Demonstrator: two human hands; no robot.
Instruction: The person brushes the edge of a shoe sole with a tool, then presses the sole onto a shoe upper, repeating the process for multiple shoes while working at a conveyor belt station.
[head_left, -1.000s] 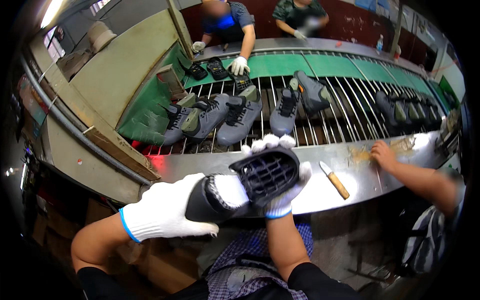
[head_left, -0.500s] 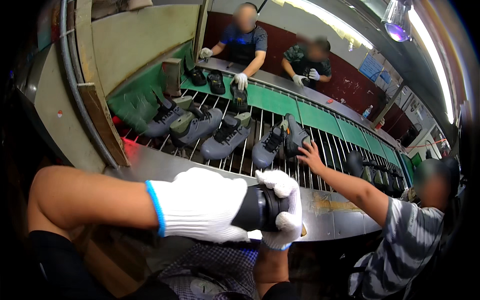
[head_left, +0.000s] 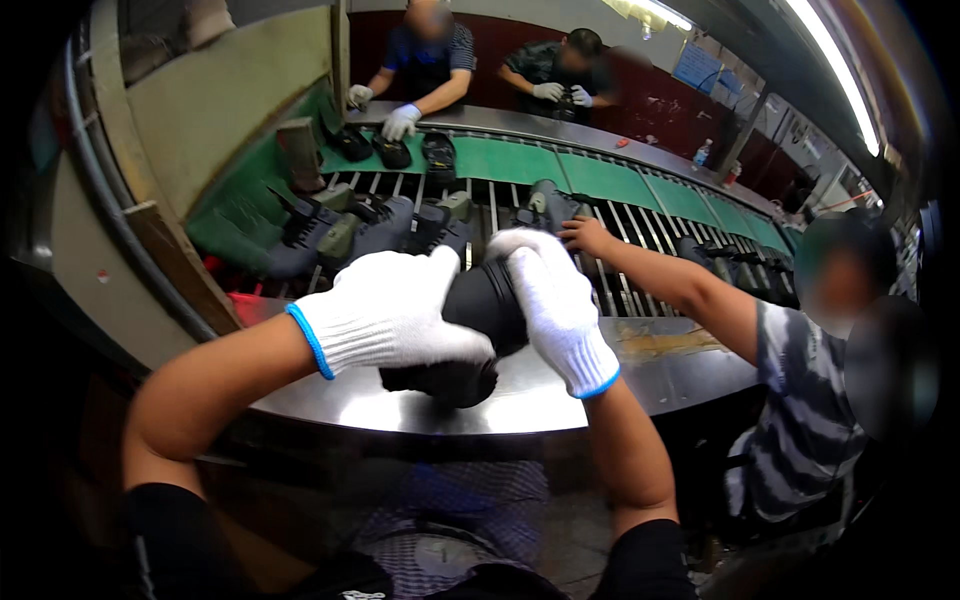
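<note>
Both of my hands wear white knit gloves with blue cuffs. Between them is a black shoe (head_left: 485, 305), tilted and partly hidden by my fingers. My left hand (head_left: 385, 310) is closed on its left side, thumb lying across the near part. My right hand (head_left: 555, 300) wraps round its far right end. The shoe is above a steel ledge (head_left: 530, 385). Just beyond, grey shoes (head_left: 385, 222) with pale green inserts lie on a rack of metal rods (head_left: 625, 265). A co-worker's bare hand (head_left: 588, 237) touches a grey shoe (head_left: 550, 203) to the right.
Behind the rods runs a green belt (head_left: 505, 160) with black shoes (head_left: 438, 157) on it. Two gloved people stand across it. At right sits a person in a striped grey shirt (head_left: 810, 410). A wooden post (head_left: 180, 265) and metal pipe (head_left: 95, 180) border the left.
My hands and the black shoe have shifted in over the ledge, and the shoe has been turned. The view has tilted. Across the belt, one person now holds a dark item up.
</note>
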